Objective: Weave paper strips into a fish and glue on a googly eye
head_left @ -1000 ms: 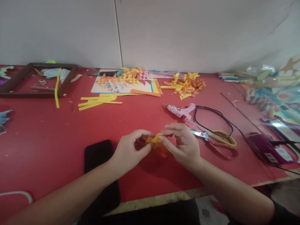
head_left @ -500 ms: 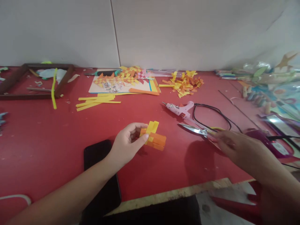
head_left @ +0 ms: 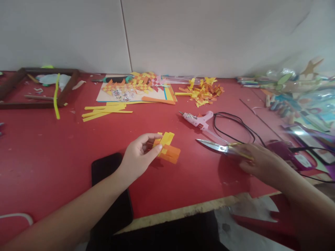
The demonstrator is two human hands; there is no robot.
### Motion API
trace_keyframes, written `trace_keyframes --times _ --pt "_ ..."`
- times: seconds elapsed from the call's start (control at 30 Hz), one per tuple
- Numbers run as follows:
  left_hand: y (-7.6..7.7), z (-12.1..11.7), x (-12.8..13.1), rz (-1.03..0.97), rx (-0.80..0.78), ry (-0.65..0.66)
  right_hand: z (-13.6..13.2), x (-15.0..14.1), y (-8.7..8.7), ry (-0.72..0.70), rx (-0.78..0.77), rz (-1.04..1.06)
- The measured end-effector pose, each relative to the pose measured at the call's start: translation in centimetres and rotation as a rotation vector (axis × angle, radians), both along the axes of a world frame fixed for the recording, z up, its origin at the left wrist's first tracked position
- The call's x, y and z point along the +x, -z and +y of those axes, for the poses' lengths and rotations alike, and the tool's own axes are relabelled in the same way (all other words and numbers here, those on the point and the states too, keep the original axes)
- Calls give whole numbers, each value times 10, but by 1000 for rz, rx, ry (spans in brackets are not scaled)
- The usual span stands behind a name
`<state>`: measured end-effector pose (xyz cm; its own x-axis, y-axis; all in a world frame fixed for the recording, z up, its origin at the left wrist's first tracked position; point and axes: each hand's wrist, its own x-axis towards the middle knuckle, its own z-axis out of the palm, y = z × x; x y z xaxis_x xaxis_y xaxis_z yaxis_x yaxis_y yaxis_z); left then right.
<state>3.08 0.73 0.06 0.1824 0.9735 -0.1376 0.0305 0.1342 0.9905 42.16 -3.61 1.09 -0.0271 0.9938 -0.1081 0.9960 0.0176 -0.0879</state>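
Note:
Between the thumb and fingers of my left hand (head_left: 140,153) is a small woven piece of yellow and orange paper strips (head_left: 170,153), its strip ends sticking out up and to the right. My right hand (head_left: 258,158) is closed around the handles of metal scissors (head_left: 214,145), whose blades point left and look closed. Fingers partly hide the yellowish handles. Just beyond the blades lies a pink glue gun (head_left: 197,120). A black phone (head_left: 108,170) rests on the red table under my left forearm.
Yellow paper strips (head_left: 104,111) lie left of centre. Behind them, a white board (head_left: 102,96) bears woven pieces and sequins. A heap of orange and yellow scraps (head_left: 205,92) is at the back. A brown frame (head_left: 39,104) stands left; a purple device (head_left: 280,150) and cables are right.
My right hand has lifted the scissors slightly off the table, and their handles show more. The left hand still holds the woven paper; the whole view has shifted a little.

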Motion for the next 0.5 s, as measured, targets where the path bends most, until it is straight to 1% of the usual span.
trace_keyframes --times 0.13,0.23,0.37,0.43,0.5 --pt "-1 0 0 -20 -26 13 -11 -9 -6 -64 36 66" --pt "0 0 -1 -30 -29 12 -18 -14 -8 -61 85 45" --pt "2 0 -2 -41 -35 2 -19 -19 -13 -67 183 47" --pt "2 0 -1 -51 -15 -9 -18 -26 -16 -103 250 122" --pt "3 1 0 -65 6 -33 -16 -36 -19 -129 273 255"
